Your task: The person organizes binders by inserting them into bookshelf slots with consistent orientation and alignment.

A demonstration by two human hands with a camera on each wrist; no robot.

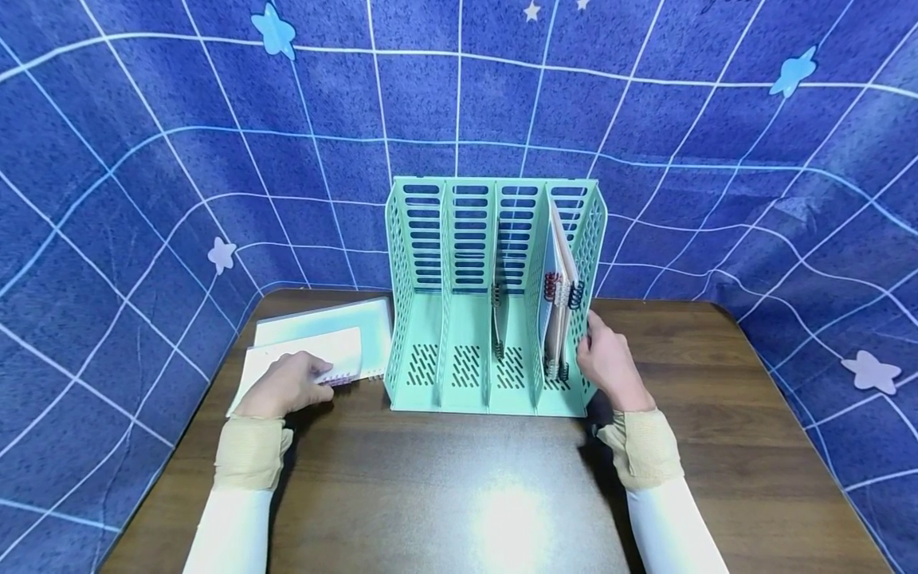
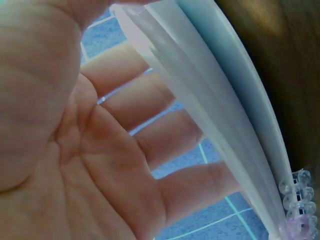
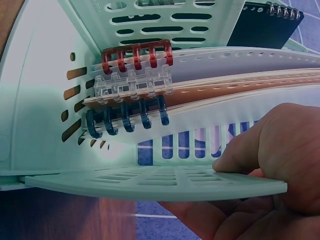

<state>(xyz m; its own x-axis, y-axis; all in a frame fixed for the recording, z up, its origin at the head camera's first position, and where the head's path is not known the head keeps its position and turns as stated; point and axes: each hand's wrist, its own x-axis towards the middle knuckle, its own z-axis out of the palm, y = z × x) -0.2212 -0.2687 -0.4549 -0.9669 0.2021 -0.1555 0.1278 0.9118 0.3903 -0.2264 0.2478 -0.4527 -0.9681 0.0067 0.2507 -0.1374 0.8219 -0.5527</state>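
Note:
My left hand (image 1: 287,384) pinches the near edge of a white ring-bound notebook (image 1: 304,351) with purple rings, its fingers lying over the cover. A pale blue notebook (image 1: 376,335) with clear rings lies under it on the table. On the right, my right hand (image 1: 610,360) grips the right side wall of a mint-green file rack (image 1: 466,399), the thumb inside and the fingers outside. Several notebooks (image 3: 200,95) with red, clear and dark blue rings stand in the rightmost compartment. A dark notebook (image 1: 500,319) stands in the third compartment from the left.
The rack's two left compartments (image 1: 423,319) show bare bases. It stands on a brown wooden table (image 1: 430,486) near the back edge. A blue curtain (image 1: 323,175) with white lines and stars hangs behind and at both sides.

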